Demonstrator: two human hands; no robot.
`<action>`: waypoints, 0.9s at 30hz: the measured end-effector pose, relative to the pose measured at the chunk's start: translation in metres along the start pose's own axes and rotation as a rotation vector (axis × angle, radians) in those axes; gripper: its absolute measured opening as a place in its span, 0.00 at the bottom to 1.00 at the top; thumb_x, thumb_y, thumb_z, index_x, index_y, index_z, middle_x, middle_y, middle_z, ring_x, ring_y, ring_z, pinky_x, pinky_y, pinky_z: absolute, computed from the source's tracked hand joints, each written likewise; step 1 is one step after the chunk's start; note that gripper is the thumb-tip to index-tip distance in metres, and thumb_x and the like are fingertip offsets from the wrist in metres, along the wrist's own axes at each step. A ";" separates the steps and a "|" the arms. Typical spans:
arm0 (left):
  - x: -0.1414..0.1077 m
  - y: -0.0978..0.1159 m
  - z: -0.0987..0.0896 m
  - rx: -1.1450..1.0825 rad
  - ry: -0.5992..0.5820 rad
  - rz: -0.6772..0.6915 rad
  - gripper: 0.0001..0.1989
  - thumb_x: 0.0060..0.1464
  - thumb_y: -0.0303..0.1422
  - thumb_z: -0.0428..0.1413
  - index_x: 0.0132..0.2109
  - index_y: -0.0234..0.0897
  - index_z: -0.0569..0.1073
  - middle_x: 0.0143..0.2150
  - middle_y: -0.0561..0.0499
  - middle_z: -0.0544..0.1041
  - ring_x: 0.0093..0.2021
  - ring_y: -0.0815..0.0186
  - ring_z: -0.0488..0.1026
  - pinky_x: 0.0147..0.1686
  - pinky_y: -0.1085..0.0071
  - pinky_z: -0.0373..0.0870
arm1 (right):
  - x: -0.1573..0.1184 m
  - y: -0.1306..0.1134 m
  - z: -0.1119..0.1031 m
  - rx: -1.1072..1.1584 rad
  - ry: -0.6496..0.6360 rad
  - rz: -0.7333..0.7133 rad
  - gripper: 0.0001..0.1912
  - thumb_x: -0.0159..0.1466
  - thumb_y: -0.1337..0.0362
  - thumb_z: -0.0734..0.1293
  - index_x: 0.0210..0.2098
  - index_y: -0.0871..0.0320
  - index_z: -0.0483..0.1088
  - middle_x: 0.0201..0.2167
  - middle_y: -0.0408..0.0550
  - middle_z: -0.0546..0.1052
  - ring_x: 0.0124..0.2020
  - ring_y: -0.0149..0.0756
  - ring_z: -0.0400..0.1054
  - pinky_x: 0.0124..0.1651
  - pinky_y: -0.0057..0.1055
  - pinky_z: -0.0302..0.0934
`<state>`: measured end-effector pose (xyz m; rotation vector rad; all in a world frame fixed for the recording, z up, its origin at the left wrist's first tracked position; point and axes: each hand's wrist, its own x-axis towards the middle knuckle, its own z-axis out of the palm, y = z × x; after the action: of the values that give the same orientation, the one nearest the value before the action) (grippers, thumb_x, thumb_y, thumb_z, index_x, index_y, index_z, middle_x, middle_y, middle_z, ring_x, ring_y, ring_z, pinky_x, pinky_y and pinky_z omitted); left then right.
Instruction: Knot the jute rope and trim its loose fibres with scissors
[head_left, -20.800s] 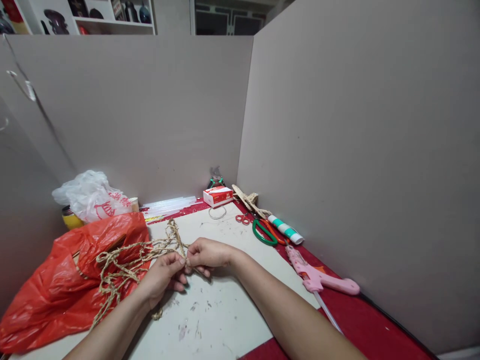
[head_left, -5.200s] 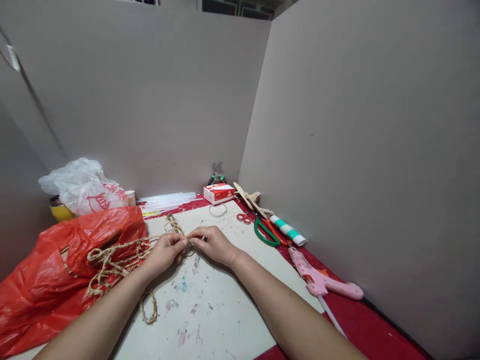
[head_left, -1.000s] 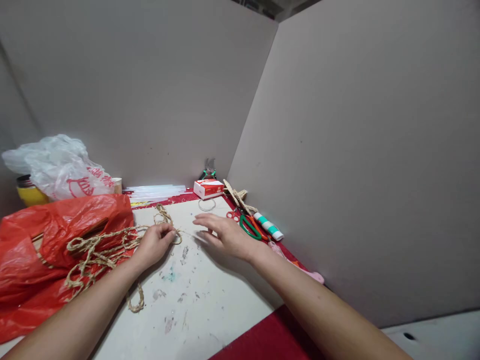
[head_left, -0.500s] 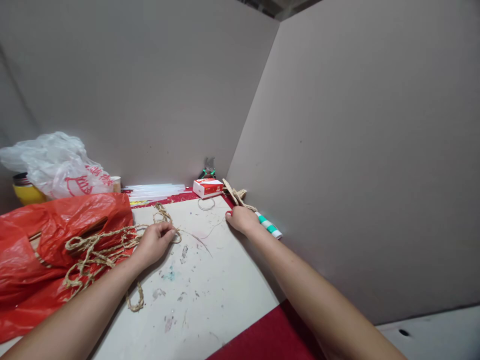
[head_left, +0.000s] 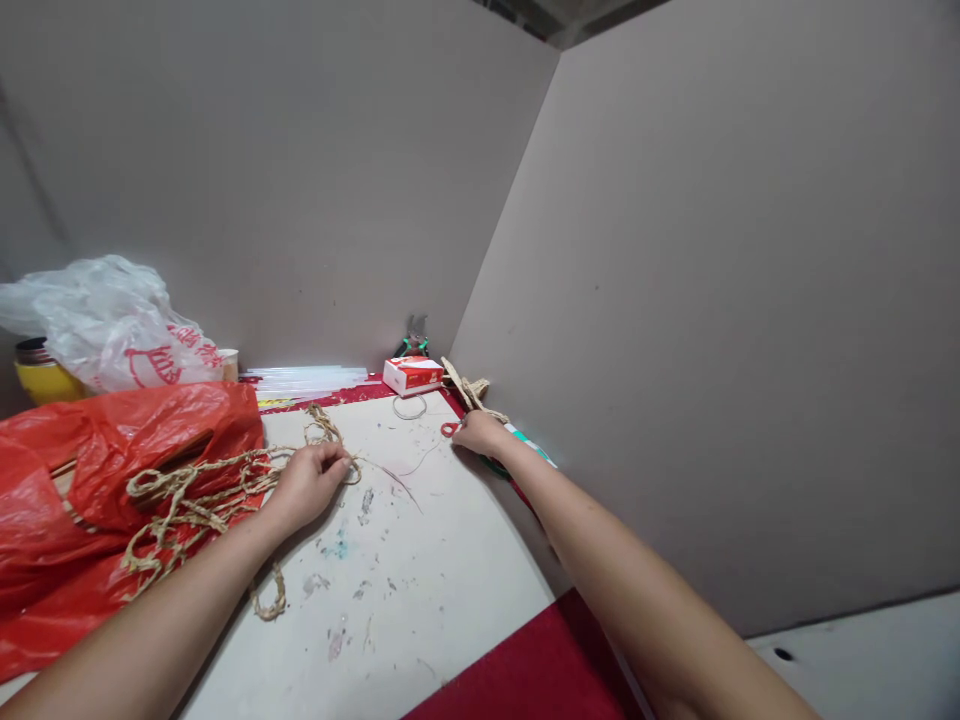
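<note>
Braided cord lies left of and just beyond the left hand, pinched between thumb and fingertips; the right hand, partly curled, is at red scissors, grip unclear.

I've a broad, flat lane running up the board between left hand and right hand, just a thin strand trailing across its far part. Over left I'm hemmed in: the bag bulks up there, rope tangled across it, one loop spilling onto the board. Right side's tighter, the panel rising upright beyond the right hand, scissors poking out at its fingertips, box and pliers crowding the far corner.
</note>
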<state>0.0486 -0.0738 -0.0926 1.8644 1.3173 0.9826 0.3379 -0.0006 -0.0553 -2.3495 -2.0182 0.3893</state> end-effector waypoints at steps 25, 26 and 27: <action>-0.001 0.002 -0.001 0.000 0.005 0.029 0.11 0.51 0.37 0.50 0.27 0.37 0.70 0.24 0.53 0.70 0.28 0.66 0.66 0.31 0.71 0.62 | -0.155 0.013 0.025 0.246 -0.408 -0.204 0.26 0.58 0.41 0.59 0.22 0.58 0.63 0.17 0.41 0.62 0.19 0.27 0.54 0.21 0.26 0.44; -0.001 0.002 -0.001 -0.003 0.004 0.025 0.11 0.51 0.37 0.50 0.27 0.36 0.71 0.24 0.53 0.71 0.28 0.65 0.67 0.32 0.70 0.62 | -0.158 0.010 0.023 0.191 -0.378 -0.206 0.28 0.56 0.38 0.58 0.22 0.58 0.64 0.17 0.42 0.63 0.20 0.28 0.55 0.21 0.27 0.44; -0.001 0.003 -0.001 -0.002 0.003 0.021 0.11 0.51 0.37 0.50 0.27 0.36 0.71 0.24 0.53 0.71 0.28 0.65 0.67 0.32 0.70 0.62 | -0.162 0.007 0.022 0.129 -0.335 -0.214 0.29 0.54 0.36 0.59 0.21 0.58 0.64 0.18 0.43 0.63 0.20 0.29 0.55 0.22 0.28 0.43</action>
<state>0.0487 -0.0755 -0.0903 1.8791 1.3004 0.9970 0.3188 -0.1625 -0.0492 -2.0780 -2.2714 0.9241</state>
